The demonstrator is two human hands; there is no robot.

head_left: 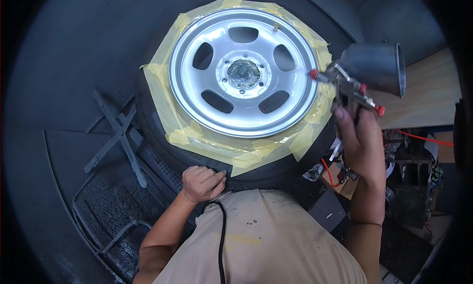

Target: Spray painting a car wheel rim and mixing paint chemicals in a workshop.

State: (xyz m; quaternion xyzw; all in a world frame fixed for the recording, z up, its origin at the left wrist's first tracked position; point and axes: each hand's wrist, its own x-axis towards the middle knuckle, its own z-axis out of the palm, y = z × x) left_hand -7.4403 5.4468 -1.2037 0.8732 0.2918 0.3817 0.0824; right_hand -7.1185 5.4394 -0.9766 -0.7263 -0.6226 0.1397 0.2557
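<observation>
My right hand (363, 141) is wrapped round the handle of a spray gun (347, 84) with red knobs and a dark paint cup (369, 62) on top. Its red-tipped nozzle points left, over the right edge of a glossy silver wheel rim (189, 82) with oval openings. Clear wrapping (244, 74) fills the rim's centre hole. Yellow masking tape and film (170, 114) ring the rim and partly cover the black tyre (150, 129). Against the tyre's near edge rests my left hand (203, 183), curled closed; the inside of its fingers is hidden.
A dark cross-shaped stand (119, 132) lies left of the tyre. On the right are a wooden board (419, 99), a red hose (426, 138) and a cluttered shelf (414, 170). A black cord (221, 239) hangs over my paint-spotted beige shirt (276, 234).
</observation>
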